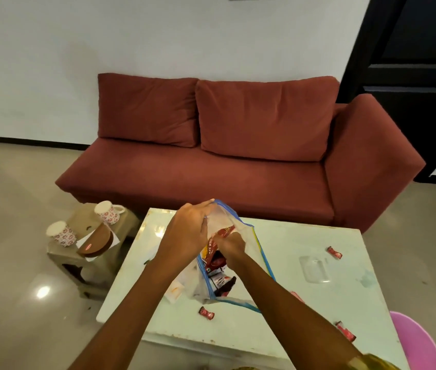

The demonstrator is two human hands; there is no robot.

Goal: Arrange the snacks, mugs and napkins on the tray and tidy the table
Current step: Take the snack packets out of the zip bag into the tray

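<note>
The fingertips of the right hand (229,245) are concealed among the snack packets (215,260) in the clear bag (246,231). The pink bin (414,340) is cut off at lower right.

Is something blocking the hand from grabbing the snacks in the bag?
Nothing visible is in the way. The left hand holds the bag open at its mouth, and the right hand is already inside, gripping a red snack packet.

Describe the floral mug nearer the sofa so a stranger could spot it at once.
Left of the white table stands a small beige side table, in front of the red sofa. Two white mugs with red flowers sit on it; yours is the rear mug, closest to the sofa. Unlike the front mug, it shows its handle, pointing right.
</note>
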